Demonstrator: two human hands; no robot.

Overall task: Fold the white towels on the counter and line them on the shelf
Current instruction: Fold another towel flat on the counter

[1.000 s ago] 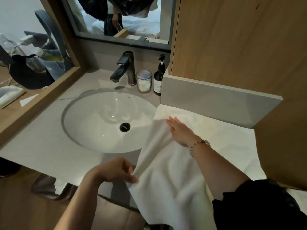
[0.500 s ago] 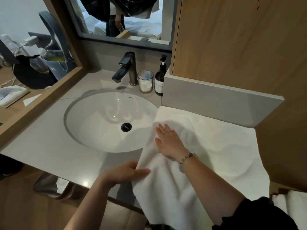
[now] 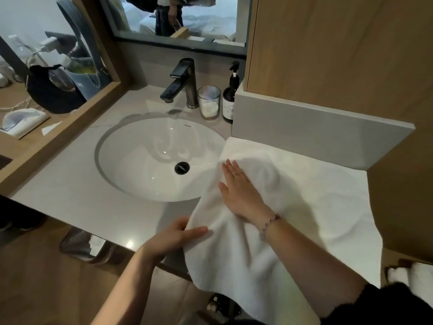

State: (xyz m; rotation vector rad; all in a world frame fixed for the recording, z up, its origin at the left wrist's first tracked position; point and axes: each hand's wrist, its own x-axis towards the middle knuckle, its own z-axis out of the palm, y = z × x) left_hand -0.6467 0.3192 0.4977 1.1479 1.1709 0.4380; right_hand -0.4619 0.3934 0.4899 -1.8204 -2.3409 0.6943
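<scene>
- One white towel (image 3: 304,207), soft and fluffy with shallow wrinkles, lies spread on the surface (image 3: 70,195) to the right of the basin. Its near part hangs over the front edge.
- The right hand (image 3: 241,191) lies flat on the towel's left part, palm down, fingers (image 3: 230,168) straight and close together.
- The left hand (image 3: 173,238) pinches the towel's left edge near the surface's front edge. The thumb lies on top and the fingers are curled beneath the cloth.
- One thin ring (image 3: 236,174) sits on a right-hand finger, and one beaded bracelet (image 3: 269,221) circles the right wrist.
- The surface is pale, smooth and stone-like.
- One oval white basin (image 3: 145,165), glossy, is set into it, with one round black drain (image 3: 181,167).
- Behind the basin stand one dark angular faucet (image 3: 182,83), one clear glass tumbler (image 3: 209,102) and one dark pump bottle (image 3: 230,99), the last two side by side.
- One mirror (image 3: 182,17) hangs above, beside a wood-grain panel (image 3: 339,55).
</scene>
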